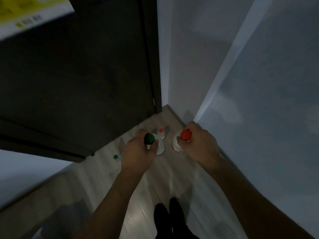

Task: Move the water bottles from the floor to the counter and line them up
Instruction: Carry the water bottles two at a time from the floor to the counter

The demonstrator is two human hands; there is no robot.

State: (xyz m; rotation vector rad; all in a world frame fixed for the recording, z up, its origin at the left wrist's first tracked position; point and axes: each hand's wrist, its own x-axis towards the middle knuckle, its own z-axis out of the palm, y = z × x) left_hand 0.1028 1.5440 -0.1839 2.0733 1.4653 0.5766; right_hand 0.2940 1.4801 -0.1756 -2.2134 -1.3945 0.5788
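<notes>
From the head camera, the left hand (138, 149) pinches the green-capped bottle (149, 138) by its neck, while the right hand (198, 144) curls around the red-capped bottle (185, 135), probably to carry both at once. Two more bottles (161, 131) wait on the floor (148, 183), apparently upright in the dim light.

Dim, underexposed, bluish cast throughout. Soft glare streaks on floor (138, 219). Dark door (86, 75) nearly featureless. Motion blur heaviest at edges, yellow label (25, 12) smeared. Wide-angle bending of wall (267, 83) lines. Grainy, soft focus.
</notes>
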